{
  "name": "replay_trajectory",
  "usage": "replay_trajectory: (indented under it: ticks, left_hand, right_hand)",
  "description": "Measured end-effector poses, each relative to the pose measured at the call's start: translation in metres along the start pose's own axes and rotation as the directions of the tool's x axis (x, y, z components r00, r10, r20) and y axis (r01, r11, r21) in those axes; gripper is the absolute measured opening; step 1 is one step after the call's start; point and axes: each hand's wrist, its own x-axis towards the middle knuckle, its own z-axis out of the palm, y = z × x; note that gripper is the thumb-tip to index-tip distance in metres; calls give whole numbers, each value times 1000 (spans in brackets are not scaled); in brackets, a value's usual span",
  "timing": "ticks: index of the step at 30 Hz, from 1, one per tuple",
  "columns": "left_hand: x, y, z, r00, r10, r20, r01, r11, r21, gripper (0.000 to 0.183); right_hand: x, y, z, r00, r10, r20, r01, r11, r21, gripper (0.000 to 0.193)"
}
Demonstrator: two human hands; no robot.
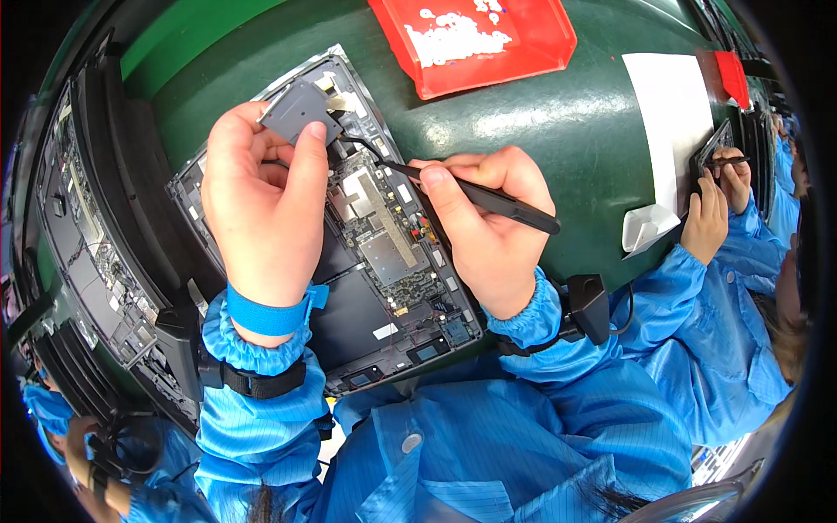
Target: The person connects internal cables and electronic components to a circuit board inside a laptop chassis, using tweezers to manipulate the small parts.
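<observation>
An opened laptop base (349, 305) lies at a slant in front of me, its circuit board and wiring exposed. Over its far end my left hand (266, 205) is closed on a flat dark grey plate-like part (296, 112), pinched between thumb and fingers. My right hand (493, 240) grips black tweezers (510, 206) with a bent tip. That tip reaches the lower right edge of the grey part, just beside my left thumb; whether it grasps anything there is too small to tell. A blue wrist strap (266, 315) circles my left wrist.
Beyond the laptop, a red tray (488, 83) holds many small white pieces on the green tabletop (523, 126). White paper (671, 113) and a clear plastic piece (649, 228) lie right. A co-worker's hands (711, 213) work farther right. More opened laptop bases (96, 261) stand left.
</observation>
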Motion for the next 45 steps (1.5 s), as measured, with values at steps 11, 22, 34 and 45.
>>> replay_trajectory:
  ticks: [11, 22, 34, 45]
  left_hand:
    - [0, 0, 2, 1000, 10, -11, -10, 1000, -3, 24]
    - [-3, 6, 0, 989, 101, 108, -137, 903, 408, 57]
    - [-1, 2, 1, 970, 171, 170, -228, 883, 410, 67]
    - [-24, 41, -21, 950, 231, 209, -311, 740, 596, 74]
  right_hand:
    - [1, 1, 0, 1000, -4, -3, 4, 1000, 22, 16]
    - [4, 5, -2, 908, -393, 144, 415, 890, -188, 18]
    - [8, 9, -6, 780, -573, 249, 622, 750, -223, 14]
    - [-8, -20, -29, 1000, -20, 7, 19, 997, 81, 5]
